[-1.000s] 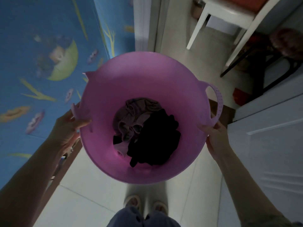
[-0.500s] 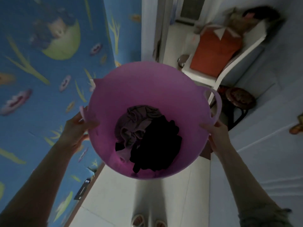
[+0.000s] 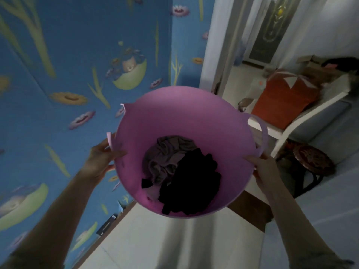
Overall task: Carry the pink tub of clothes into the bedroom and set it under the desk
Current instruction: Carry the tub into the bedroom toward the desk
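While you are holding the pink tub [image 3: 186,121] up off the floor [image 3: 147,245], your left hand [image 3: 101,162] is gripping its rim beside one handle. Your right hand [image 3: 265,167] is gripping the rim on the other side. Grey and black clothes [image 3: 180,171] are lying inside the tub. Past the tub, a white desk [image 3: 303,115] is showing through the doorway.

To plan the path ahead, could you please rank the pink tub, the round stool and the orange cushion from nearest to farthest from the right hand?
1. Pink tub: gripped at its rim by the right hand.
2. Round stool: just right of that hand, on the floor.
3. Orange cushion: farther ahead, on the white chair.
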